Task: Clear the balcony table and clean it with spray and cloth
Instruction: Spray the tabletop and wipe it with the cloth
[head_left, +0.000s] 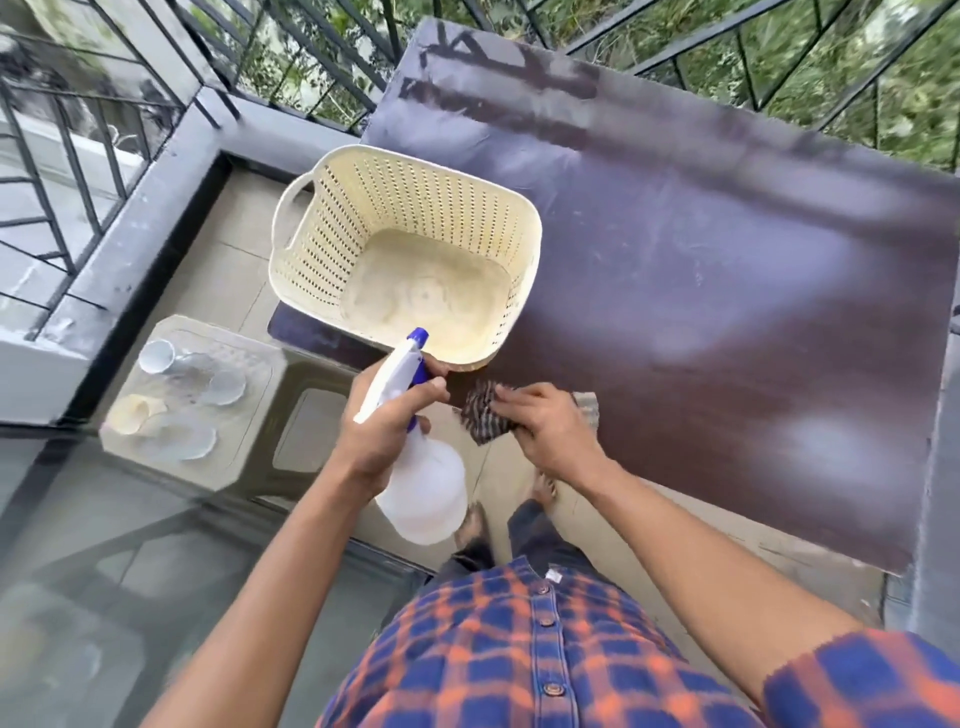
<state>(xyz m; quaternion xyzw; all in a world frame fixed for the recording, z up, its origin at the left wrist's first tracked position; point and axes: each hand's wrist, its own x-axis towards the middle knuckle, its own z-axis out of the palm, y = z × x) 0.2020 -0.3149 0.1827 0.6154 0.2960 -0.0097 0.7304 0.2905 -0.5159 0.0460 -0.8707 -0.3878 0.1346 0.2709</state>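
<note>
Head view shows the left hand (387, 415) clenching a white-and-blue plastic spray bottle (415, 457) while right-hand fingers (524, 397) grip a dark striped cloth (483, 410); better to mist just beyond those fingertips, then wipe outward.

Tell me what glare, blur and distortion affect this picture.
Head view: pale sky glare patches on the dark table; wide-angle bending of the railing and table edges; motion blur softens the cups on the stool and the shirt; basket and spray bottle fairly sharp.
</note>
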